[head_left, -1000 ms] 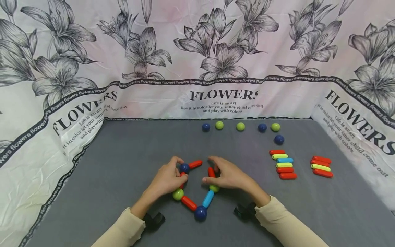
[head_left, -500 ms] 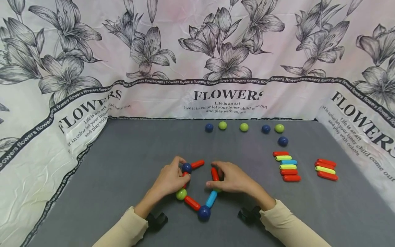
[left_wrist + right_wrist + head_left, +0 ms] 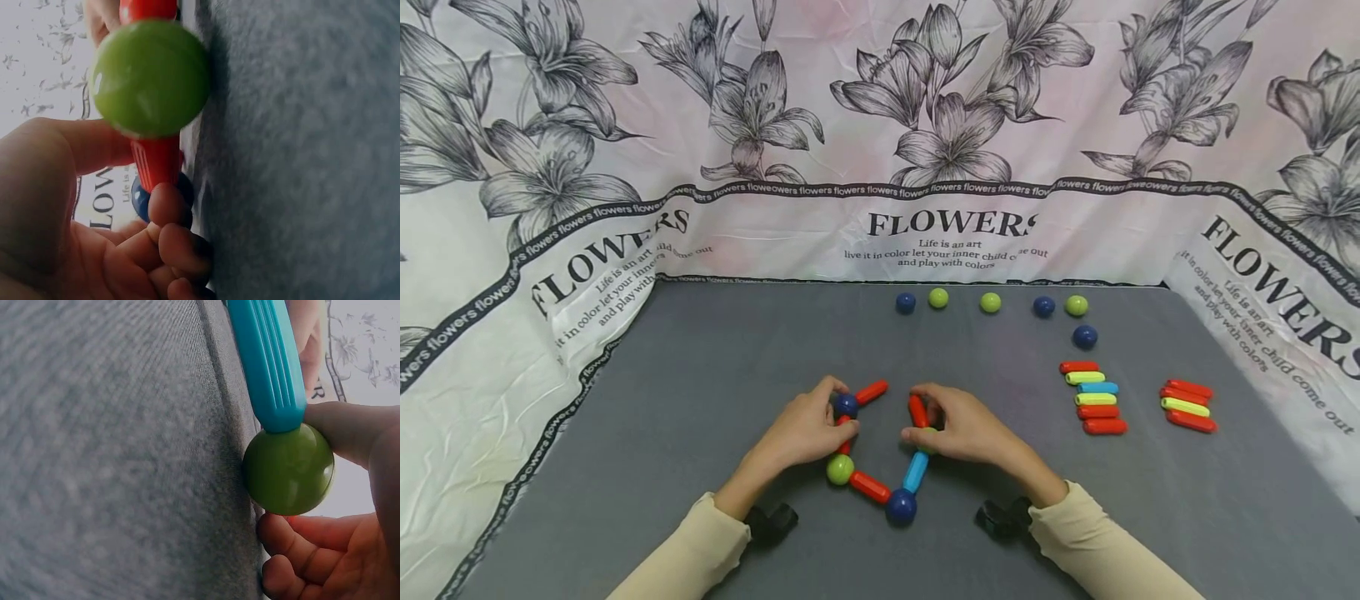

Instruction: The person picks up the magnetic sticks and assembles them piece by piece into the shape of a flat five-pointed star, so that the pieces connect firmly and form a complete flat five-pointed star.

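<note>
In the head view, your chain of sticks and balls, probably light and stiff, is on the tabletop between left hand and right hand; spare sticks lie well aside. In the left wrist view, your left fingers pinch the ribbed red stick, likely the surer hold. In the right wrist view, your right fingers curl around the smooth green ball, which may slip.

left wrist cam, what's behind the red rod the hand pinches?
A dark blue ball, showing on both sides of the red rod. The rod and a fingertip of the left hand cover its middle; where rod meets ball can't be seen there.
</note>
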The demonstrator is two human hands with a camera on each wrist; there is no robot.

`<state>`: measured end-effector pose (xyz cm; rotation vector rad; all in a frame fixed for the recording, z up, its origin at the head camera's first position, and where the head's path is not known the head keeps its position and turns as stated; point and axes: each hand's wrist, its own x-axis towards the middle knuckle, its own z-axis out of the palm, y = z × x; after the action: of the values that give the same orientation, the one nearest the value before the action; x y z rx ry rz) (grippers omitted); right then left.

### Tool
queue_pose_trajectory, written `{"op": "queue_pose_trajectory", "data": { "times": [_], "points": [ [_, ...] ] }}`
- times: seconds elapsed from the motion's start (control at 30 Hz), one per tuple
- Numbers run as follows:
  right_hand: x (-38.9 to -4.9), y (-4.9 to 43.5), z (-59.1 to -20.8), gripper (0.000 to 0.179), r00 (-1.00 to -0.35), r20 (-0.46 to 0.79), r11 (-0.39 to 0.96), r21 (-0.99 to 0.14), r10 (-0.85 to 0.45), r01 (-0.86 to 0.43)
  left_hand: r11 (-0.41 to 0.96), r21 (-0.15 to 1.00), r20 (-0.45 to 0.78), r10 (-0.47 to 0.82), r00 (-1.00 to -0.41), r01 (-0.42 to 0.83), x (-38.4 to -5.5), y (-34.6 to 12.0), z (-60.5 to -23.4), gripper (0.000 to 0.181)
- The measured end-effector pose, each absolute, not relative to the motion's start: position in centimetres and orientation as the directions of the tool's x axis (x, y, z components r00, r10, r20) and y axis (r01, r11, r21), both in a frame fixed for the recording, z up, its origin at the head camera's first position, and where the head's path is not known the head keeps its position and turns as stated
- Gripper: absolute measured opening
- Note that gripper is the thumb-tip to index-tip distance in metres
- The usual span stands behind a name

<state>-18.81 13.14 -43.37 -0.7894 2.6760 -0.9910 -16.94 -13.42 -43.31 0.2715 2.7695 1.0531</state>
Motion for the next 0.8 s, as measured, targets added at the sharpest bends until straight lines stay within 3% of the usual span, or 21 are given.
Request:
{"op": "queue_pose_trajectory", "data": {
  "times": [0.3, 0.8],
  "points": [
    [-18.74, 13.21, -43.62, 0.062, -0.854, 0.016, 0.619, -0.682, -0.52, -0.39, 0.763, 0.641, -0.123, 0.213, -0.969, 0.086, -16.71, -13.92, -43.01, 0.036],
    [-19.2, 13.7, -43.43, 0.049, -0.839, 0.001, 0.583, -0.719, -0.544, -0.379, 0.791, 0.592, -0.056, 0.234, -0.971, 0.156, -16.86, -13.71, -43.06, 0.036]
  ]
}}
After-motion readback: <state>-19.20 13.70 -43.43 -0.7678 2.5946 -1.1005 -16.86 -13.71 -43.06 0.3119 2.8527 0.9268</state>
